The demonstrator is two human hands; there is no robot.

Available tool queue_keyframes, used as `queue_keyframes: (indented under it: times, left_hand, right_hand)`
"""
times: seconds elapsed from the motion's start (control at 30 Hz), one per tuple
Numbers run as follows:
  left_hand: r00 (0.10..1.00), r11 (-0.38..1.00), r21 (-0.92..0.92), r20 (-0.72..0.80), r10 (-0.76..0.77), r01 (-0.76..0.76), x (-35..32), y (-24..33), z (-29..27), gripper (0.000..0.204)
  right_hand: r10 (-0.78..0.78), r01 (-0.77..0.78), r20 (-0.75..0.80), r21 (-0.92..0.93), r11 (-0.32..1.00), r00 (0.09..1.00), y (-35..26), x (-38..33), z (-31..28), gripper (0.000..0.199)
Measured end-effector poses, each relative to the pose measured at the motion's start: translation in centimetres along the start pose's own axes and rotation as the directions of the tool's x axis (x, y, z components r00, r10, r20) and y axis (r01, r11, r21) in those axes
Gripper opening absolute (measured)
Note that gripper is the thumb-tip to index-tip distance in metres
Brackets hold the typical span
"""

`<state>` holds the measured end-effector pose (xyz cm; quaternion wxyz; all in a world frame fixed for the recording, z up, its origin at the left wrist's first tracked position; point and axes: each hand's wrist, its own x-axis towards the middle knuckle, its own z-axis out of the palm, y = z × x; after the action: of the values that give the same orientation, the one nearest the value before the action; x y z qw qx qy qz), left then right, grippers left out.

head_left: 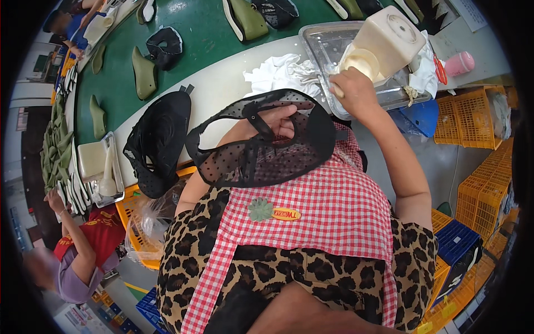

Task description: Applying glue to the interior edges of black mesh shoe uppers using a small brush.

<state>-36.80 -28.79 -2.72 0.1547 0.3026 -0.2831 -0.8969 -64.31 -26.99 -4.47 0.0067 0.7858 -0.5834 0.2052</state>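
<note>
My left hand (278,121) is behind and inside a black mesh shoe upper (256,158) with small dots. Its fingers curl around the upper's edge, holding it up in front of my checked apron. My right hand (356,92) is closed on the pale handle of a brush (337,90) at the round mouth of a tilted, cream-coloured plastic container (384,42). The brush's head is hidden. That container rests in a clear plastic tray (311,42) on the bench. A crumpled white cloth (283,72) lies left of the tray, and more black uppers (158,142) lie further left.
A green belt (206,44) carries olive shoe lasts (144,72) and black uppers. Red-handled scissors (440,71) and a pink bottle (459,64) lie at right. Orange crates (464,119) stand beside me. Another person (83,250) works at far left near a second container (93,160).
</note>
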Motion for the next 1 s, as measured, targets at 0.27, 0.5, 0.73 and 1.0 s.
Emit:
queue_keyframes:
  times: [0.27, 0.5, 0.73, 1.0]
  left_hand:
    - [0.999, 1.0, -0.003, 0.035, -0.03, 0.03, 2.3, 0.0, -3.3, 0.04]
    - [0.991, 0.992, 0.067, 0.073, -0.114, 0.109, 4.6, 0.3, -3.4, 0.042]
    - [0.996, 0.982, 0.164, -0.038, -0.087, 0.092, 6.1, -0.5, -3.6, 0.032]
    - [0.996, 0.978, 0.205, -0.089, -0.011, 0.029, 4.4, 0.1, -1.0, 0.034]
  right_hand:
    - [0.389, -0.458, 0.256, 0.625, 0.632, 0.885, 1.4, -6.5, -3.2, 0.02]
    - [0.619, -0.443, 0.374, 0.895, -0.047, 0.691, 0.4, -7.2, -3.5, 0.019]
    - [0.229, 0.027, -0.257, 0.717, 0.696, 0.939, -5.6, -2.3, -8.0, 0.017]
    - [-0.046, 0.24, -0.38, 0.483, 0.842, 0.924, -6.0, -0.8, -7.2, 0.018]
